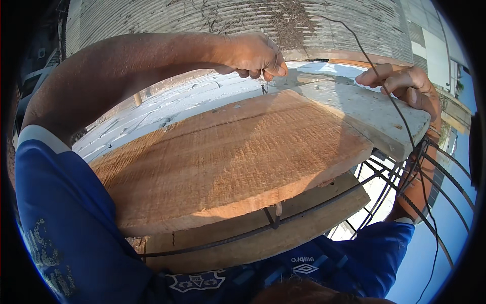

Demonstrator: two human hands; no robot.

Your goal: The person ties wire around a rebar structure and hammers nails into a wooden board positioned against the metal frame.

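My left hand (255, 58) reaches across the top, closed in a pinch on a thin wire (268, 83) just above the far edge of a rough reddish wooden board (233, 157). My right hand (400, 83) is at the far right edge of a pale, weathered board (373, 119), its fingers bent and apart, the thumb near that board's corner. The pale board adjoins the reddish one's right end. A long dark wire (357, 40) crosses in front of my right hand and hangs down the right side.
Dark rebar (445, 178) juts out at the right and runs beneath the boards. A lower plank (324, 213) lies near my body. Beyond are a white, uneven surface (172, 100) and corrugated roofing (177, 17). Sky and buildings show at the right.
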